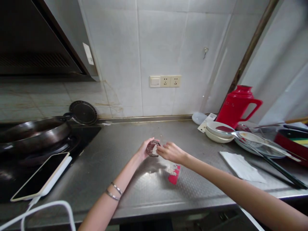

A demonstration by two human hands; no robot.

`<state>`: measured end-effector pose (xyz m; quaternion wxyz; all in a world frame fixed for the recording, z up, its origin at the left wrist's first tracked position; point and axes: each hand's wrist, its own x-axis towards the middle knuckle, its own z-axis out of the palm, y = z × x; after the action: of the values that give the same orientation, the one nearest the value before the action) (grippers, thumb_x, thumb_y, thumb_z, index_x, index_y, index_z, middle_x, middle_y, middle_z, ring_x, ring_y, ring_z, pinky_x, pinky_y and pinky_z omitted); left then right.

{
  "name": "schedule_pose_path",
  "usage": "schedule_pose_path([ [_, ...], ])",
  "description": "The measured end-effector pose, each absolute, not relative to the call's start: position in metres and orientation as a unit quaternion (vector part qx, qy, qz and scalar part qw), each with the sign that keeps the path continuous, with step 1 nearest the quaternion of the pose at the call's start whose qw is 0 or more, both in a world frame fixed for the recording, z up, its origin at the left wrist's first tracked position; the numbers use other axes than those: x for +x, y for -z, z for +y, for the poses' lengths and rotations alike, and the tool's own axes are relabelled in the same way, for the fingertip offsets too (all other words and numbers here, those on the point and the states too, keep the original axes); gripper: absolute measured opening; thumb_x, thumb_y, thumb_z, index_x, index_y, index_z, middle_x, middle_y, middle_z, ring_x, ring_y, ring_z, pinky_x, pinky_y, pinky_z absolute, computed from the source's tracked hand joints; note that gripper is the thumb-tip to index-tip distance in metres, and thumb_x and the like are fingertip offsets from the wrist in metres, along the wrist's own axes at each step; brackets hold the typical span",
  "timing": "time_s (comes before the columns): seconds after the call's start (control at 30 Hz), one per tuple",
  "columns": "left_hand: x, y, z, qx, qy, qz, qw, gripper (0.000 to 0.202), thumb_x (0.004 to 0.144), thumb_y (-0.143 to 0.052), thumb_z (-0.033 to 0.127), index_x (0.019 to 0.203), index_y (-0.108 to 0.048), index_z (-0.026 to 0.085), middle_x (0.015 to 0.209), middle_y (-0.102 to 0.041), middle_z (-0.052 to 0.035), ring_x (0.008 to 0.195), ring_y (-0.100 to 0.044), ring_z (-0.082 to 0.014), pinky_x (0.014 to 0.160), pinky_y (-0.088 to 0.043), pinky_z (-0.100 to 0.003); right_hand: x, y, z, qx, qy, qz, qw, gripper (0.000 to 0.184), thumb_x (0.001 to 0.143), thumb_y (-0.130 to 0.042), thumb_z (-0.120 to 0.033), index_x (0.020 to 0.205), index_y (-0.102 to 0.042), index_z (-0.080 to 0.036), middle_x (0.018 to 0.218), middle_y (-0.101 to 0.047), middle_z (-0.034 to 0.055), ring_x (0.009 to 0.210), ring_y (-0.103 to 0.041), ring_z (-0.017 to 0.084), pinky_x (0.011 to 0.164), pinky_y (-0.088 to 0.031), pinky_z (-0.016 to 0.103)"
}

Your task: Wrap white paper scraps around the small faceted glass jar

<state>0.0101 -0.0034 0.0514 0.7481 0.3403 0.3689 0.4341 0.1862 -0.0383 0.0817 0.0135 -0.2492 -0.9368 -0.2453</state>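
The left hand (145,150) is closed around a small glass (153,148) and grips it from the left side. The small glass is held just above the steel counter (125,192), near its middle, and it seems tilted with the mouth toward the right hand (171,152). The right hand comes from the right side, and its fingers are pinched on a white piece (155,149) at the mouth of the glass (I cannot tell if it is paper or cloth). The two hands are almost touching each other. On the left wrist there are two thin bracelets (114,191).

Just below the right hand, a small red and white packet (174,172) lies flat on the counter. At the left, a dark wok (33,130) stands on the stove, and a round lid (83,112) leans on the tiled wall behind it. A tablet (40,177) with a dark screen lies near the front of the stove, with a white cable (51,205) beside it.

At the right, a red thermos jug (237,103) stands against the wall. In front of it are stacked white bowls (218,131), a plate (261,144) and dark chopsticks (279,165). A white paper napkin (242,166) lies flat near them. A wall socket (165,81) is on the tiles above the hands.
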Motion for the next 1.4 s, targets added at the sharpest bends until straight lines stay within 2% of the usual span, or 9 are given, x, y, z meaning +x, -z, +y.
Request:
schedule_pose_path([
  [0.17,0.016,-0.047,-0.001,0.262,-0.520,0.319,0.748,0.025,0.082,-0.053,0.034,0.082,-0.067,0.013,0.070,-0.071,-0.0063,0.056,-0.063,-0.0160,0.052,-0.044,-0.024,0.163,-0.068,-0.050,-0.408,0.129,-0.903,0.049,0.023,0.089,-0.039,-0.009,0.102,-0.056,-0.017,0.111,-0.060,0.0092,0.074,-0.064,0.017,0.059,-0.043,0.027],
  [0.4,0.018,-0.039,-0.004,0.276,-0.582,0.296,0.705,0.025,0.080,-0.052,0.033,0.078,-0.065,0.012,0.064,-0.069,-0.0066,0.058,-0.063,-0.0170,0.056,-0.046,-0.025,0.122,-0.045,-0.067,-0.535,0.019,-0.828,0.168,0.025,0.093,-0.037,-0.018,0.113,-0.051,-0.020,0.117,-0.060,0.0093,0.086,-0.066,0.019,0.064,-0.046,0.026],
  [0.67,-0.003,-0.049,0.007,0.319,-0.486,0.260,0.771,0.029,0.078,-0.049,0.025,0.095,-0.066,0.008,0.094,-0.072,-0.0157,0.084,-0.068,-0.0234,0.072,-0.050,-0.030,0.165,-0.057,-0.053,-0.401,0.149,-0.903,0.028,0.023,0.094,-0.034,-0.014,0.111,-0.049,-0.018,0.107,-0.060,0.0099,0.073,-0.066,0.017,0.058,-0.045,0.026],
  [0.77,-0.012,-0.049,0.010,0.330,-0.394,0.297,0.805,0.040,0.083,-0.048,0.039,0.094,-0.066,0.005,0.081,-0.072,-0.0177,0.065,-0.068,-0.0226,0.056,-0.048,-0.028,0.177,-0.059,-0.047,-0.298,0.207,-0.932,-0.020,0.026,0.095,-0.028,-0.011,0.109,-0.050,-0.013,0.099,-0.060,0.0109,0.069,-0.064,0.016,0.058,-0.044,0.029],
  [0.9,-0.008,-0.041,0.007,0.330,-0.307,0.393,0.802,0.040,0.079,-0.058,0.046,0.081,-0.069,0.008,0.051,-0.064,-0.0052,0.036,-0.052,-0.0117,0.039,-0.036,-0.021,0.180,-0.060,-0.040,-0.212,0.248,-0.945,-0.032,0.028,0.096,-0.028,-0.012,0.097,-0.056,-0.011,0.091,-0.060,0.0103,0.069,-0.062,0.017,0.059,-0.043,0.030],
  [1.0,-0.001,-0.039,0.004,0.313,-0.336,0.410,0.788,0.028,0.079,-0.060,0.036,0.073,-0.068,0.010,0.046,-0.061,-0.0020,0.032,-0.046,-0.0094,0.036,-0.032,-0.020,0.177,-0.064,-0.036,-0.207,0.245,-0.947,-0.030,0.028,0.095,-0.031,-0.012,0.091,-0.058,-0.012,0.088,-0.061,0.0099,0.073,-0.061,0.017,0.062,-0.044,0.031],
  [1.2,0.007,-0.047,0.003,0.288,-0.466,0.363,0.754,0.030,0.084,-0.051,0.036,0.079,-0.067,0.011,0.066,-0.070,-0.0063,0.053,-0.062,-0.0137,0.044,-0.041,-0.020,0.161,-0.068,-0.043,-0.385,0.168,-0.907,0.013,0.023,0.089,-0.038,-0.006,0.100,-0.057,-0.014,0.103,-0.062,0.0123,0.082,-0.064,0.018,0.064,-0.045,0.026],
  [1.33,0.012,-0.044,0.000,0.260,-0.549,0.331,0.722,0.030,0.083,-0.051,0.036,0.076,-0.066,0.011,0.067,-0.070,-0.0060,0.059,-0.064,-0.0144,0.054,-0.046,-0.021,0.134,-0.056,-0.054,-0.497,0.043,-0.861,0.098,0.032,0.086,-0.042,-0.010,0.115,-0.053,-0.019,0.111,-0.062,0.0096,0.082,-0.065,0.018,0.064,-0.045,0.025],
  [1.4,0.014,-0.041,0.000,0.248,-0.574,0.321,0.711,0.031,0.084,-0.049,0.036,0.073,-0.064,0.012,0.064,-0.069,-0.0051,0.058,-0.063,-0.0136,0.058,-0.048,-0.022,0.121,-0.049,-0.055,-0.532,-0.007,-0.832,0.154,0.028,0.087,-0.042,-0.012,0.109,-0.057,-0.020,0.106,-0.065,0.0087,0.085,-0.065,0.018,0.068,-0.045,0.025],
])
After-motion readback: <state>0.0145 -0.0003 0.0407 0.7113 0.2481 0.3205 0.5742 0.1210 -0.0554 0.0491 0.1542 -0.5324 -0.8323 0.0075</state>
